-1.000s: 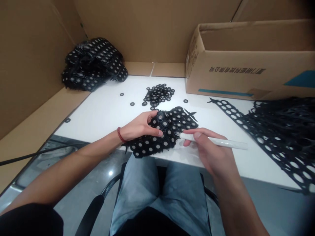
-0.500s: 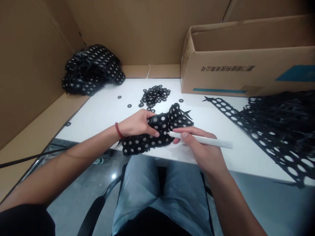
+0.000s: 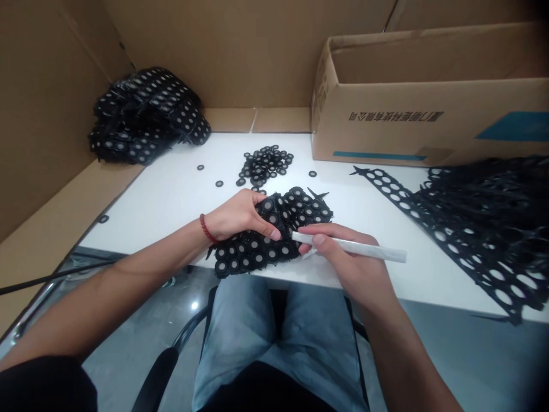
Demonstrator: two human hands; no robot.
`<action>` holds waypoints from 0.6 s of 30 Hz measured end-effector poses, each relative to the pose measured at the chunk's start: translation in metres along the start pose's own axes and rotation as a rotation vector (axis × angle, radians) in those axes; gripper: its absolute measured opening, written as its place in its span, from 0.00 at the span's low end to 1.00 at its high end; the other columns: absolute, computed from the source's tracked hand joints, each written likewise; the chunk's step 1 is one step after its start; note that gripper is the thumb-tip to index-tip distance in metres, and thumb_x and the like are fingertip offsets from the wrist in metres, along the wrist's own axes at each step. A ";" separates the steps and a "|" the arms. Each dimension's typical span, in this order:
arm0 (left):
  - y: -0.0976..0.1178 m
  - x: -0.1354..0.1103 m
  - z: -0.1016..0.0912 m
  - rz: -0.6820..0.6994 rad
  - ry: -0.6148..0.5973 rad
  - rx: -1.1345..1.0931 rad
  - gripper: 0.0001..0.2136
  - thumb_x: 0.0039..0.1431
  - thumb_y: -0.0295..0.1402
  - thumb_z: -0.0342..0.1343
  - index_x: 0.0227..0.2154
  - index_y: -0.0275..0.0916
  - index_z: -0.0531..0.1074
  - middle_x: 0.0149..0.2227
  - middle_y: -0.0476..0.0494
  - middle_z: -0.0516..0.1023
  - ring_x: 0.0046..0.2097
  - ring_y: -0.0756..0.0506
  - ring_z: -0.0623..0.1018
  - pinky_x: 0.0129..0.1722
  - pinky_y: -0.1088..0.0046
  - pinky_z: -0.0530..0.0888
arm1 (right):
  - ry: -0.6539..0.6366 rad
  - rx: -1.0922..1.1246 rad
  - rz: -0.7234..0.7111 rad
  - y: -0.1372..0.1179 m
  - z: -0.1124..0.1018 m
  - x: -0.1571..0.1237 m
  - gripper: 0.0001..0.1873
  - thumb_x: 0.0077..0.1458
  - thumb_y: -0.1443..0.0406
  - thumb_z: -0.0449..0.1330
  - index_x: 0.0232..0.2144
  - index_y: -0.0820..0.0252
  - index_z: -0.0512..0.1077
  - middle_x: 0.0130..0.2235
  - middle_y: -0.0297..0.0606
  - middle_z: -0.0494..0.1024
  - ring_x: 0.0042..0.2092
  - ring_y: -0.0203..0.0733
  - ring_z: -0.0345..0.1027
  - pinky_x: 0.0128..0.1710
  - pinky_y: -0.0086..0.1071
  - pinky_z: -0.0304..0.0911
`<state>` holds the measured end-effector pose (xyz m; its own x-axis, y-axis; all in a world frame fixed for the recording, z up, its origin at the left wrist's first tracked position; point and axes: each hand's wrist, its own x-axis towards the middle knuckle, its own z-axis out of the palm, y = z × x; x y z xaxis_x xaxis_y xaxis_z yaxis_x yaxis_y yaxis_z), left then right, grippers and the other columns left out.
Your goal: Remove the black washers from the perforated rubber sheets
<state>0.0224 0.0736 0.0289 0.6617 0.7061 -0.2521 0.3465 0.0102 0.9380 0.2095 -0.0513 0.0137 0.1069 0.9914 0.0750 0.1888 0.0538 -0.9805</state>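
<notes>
My left hand (image 3: 240,217) grips a black flexible sheet (image 3: 274,232) studded with small round washers, holding it at the near edge of the white table (image 3: 171,194). My right hand (image 3: 355,263) is closed around a white stick (image 3: 351,246) held like a pen. The stick's tip touches the sheet's right side. A small heap of loose black rings (image 3: 266,163) lies just beyond the sheet.
A pile of filled black sheets (image 3: 146,117) sits at the back left. Emptied black sheets with open holes (image 3: 472,217) spread over the right side. An open cardboard box (image 3: 429,114) stands at the back right. Cardboard walls (image 3: 43,114) enclose the table. My knees are under the table edge.
The sheet has been bent and then laid flatter in my left hand. The stick's tip stays at the sheet's right side. My view has shifted a little.
</notes>
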 end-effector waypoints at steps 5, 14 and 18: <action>-0.007 -0.001 0.003 -0.015 0.002 -0.185 0.15 0.28 0.27 0.72 0.24 0.32 0.75 0.26 0.45 0.79 0.28 0.48 0.77 0.29 0.74 0.74 | 0.003 -0.050 -0.040 0.000 0.003 0.002 0.09 0.57 0.63 0.58 0.35 0.55 0.78 0.30 0.34 0.80 0.36 0.39 0.73 0.40 0.33 0.67; -0.014 -0.002 0.003 0.035 0.035 -0.260 0.14 0.29 0.23 0.70 0.23 0.32 0.74 0.27 0.48 0.79 0.27 0.51 0.75 0.27 0.78 0.72 | -0.055 -0.114 -0.013 -0.002 0.011 0.005 0.10 0.56 0.65 0.57 0.33 0.55 0.79 0.31 0.34 0.79 0.39 0.40 0.71 0.41 0.33 0.65; -0.009 -0.004 0.001 0.028 0.010 -0.173 0.14 0.31 0.26 0.71 0.24 0.32 0.74 0.26 0.49 0.77 0.27 0.52 0.74 0.28 0.78 0.70 | -0.052 -0.109 0.025 -0.003 0.009 0.005 0.10 0.57 0.63 0.56 0.34 0.55 0.78 0.31 0.33 0.79 0.38 0.40 0.71 0.40 0.32 0.65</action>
<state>0.0174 0.0701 0.0208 0.6628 0.7146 -0.2237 0.2076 0.1117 0.9718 0.2006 -0.0454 0.0150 0.0624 0.9973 0.0384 0.2917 0.0186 -0.9563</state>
